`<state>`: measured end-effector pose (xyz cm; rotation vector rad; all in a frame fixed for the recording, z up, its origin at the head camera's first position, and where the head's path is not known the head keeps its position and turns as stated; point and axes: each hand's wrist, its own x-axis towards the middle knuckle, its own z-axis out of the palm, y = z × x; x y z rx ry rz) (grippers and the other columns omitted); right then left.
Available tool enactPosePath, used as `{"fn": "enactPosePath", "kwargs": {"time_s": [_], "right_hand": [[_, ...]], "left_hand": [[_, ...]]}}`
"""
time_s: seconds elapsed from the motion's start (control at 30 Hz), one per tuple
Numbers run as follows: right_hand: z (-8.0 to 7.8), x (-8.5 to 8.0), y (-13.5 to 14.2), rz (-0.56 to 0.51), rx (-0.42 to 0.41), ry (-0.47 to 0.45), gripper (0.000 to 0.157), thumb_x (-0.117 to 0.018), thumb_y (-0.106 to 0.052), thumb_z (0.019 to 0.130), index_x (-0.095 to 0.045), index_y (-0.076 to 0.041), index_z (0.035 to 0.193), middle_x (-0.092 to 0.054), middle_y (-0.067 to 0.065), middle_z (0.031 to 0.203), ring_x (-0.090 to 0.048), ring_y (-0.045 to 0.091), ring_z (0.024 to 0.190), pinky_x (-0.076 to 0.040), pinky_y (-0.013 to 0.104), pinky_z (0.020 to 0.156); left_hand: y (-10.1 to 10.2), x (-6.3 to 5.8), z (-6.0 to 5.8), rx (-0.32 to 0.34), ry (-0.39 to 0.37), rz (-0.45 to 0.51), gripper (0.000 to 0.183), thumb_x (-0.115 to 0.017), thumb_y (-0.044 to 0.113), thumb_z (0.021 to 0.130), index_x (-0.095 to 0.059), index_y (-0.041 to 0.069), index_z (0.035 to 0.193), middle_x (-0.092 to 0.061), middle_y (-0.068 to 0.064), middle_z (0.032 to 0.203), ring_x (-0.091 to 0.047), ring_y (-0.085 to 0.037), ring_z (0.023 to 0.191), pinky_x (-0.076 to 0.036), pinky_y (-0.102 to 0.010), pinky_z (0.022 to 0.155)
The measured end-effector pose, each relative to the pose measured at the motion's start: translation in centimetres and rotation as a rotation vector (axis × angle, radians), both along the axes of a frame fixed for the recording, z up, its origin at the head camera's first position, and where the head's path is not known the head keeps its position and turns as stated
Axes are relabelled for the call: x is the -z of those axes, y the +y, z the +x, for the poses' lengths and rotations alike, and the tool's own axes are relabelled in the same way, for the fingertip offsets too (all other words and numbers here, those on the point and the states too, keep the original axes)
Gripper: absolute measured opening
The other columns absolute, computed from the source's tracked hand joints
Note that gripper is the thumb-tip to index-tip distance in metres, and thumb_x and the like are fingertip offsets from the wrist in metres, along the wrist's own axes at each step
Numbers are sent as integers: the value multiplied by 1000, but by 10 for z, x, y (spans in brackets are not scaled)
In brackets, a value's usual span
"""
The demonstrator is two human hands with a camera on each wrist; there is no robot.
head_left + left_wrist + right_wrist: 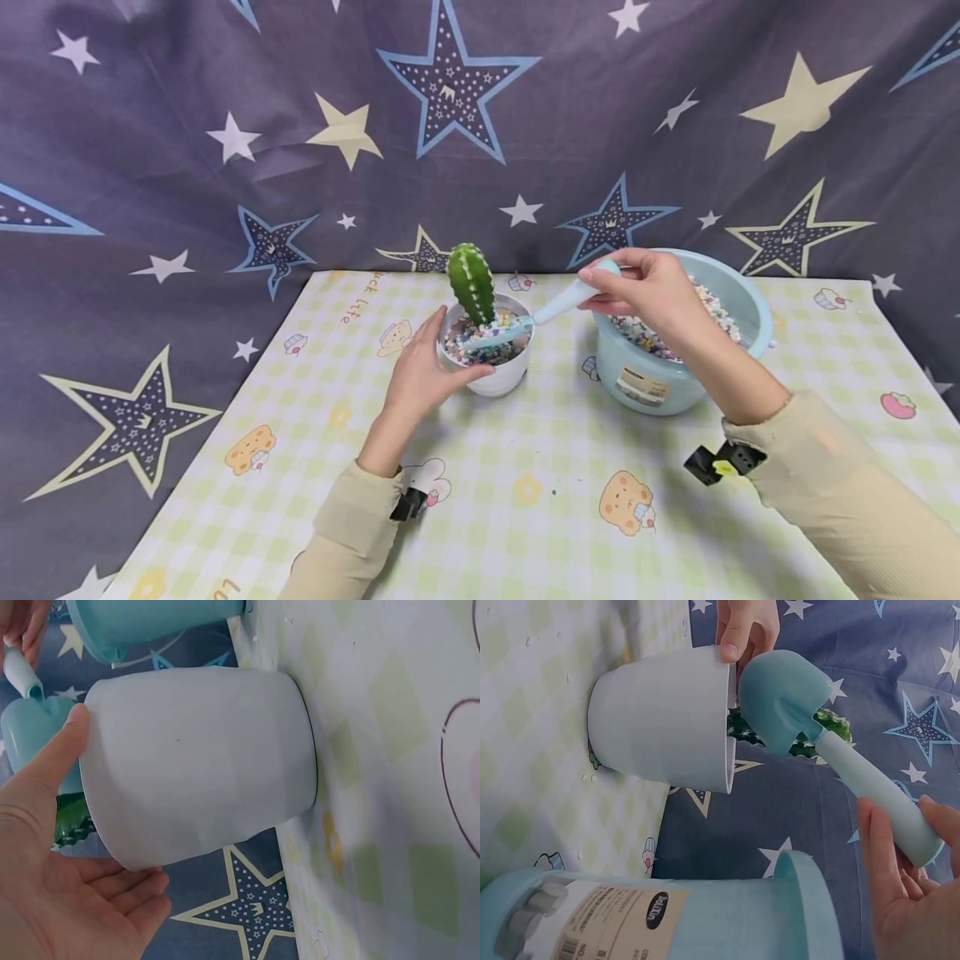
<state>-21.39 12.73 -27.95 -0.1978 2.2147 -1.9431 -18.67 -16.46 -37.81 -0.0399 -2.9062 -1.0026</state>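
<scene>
A green cactus (472, 285) stands in a white flower pot (501, 382) filled with small multicoloured pebbles (471, 354). My left hand (425, 367) holds the pot at its rim, thumb on the near side and fingers round the left. My right hand (656, 292) grips a light blue trowel (784, 697) by its handle (870, 776). In the head view the trowel's blade lies over the pot's pebbles, right in front of the cactus. The right wrist view shows the blade's underside just above the rim, covering part of the cactus.
Right of the pot, a light blue bucket (757, 312) with a paper label (643, 387) holds more pebbles; my right forearm passes over its front. A checkered cloth (540, 446) with cartoon prints covers the table. Behind hangs a dark star-patterned curtain (300, 75).
</scene>
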Motion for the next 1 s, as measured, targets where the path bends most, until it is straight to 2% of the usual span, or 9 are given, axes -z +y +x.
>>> {"fn": "enactPosePath", "kwargs": {"time_s": [0.33, 0.77, 1.0], "right_hand": [[-2, 3, -3, -39, 4, 3, 30, -70, -23, 94, -61, 2, 108, -77, -10, 81, -76, 9, 76, -62, 24, 78], [-3, 4, -5, -102, 22, -10, 33, -71, -25, 93, -60, 4, 104, -75, -4, 80, -76, 11, 73, -62, 25, 76], [-3, 5, -5, -81, 39, -14, 36, -70, -28, 94, -60, 5, 106, -74, -4, 78, -76, 10, 72, -62, 25, 75]], "left_hand": [[7, 1, 2, -54, 18, 5, 118, -83, 62, 68, -25, 12, 159, -34, -13, 162, -40, -40, 143, -36, -56, 118], [9, 4, 2, -77, 51, -22, 119, -83, 64, 67, -29, 9, 157, -38, -15, 159, -44, -40, 140, -40, -55, 115], [9, 5, 3, -85, 57, -31, 119, -83, 65, 67, -29, 9, 157, -39, -14, 158, -46, -39, 139, -43, -53, 114]]}}
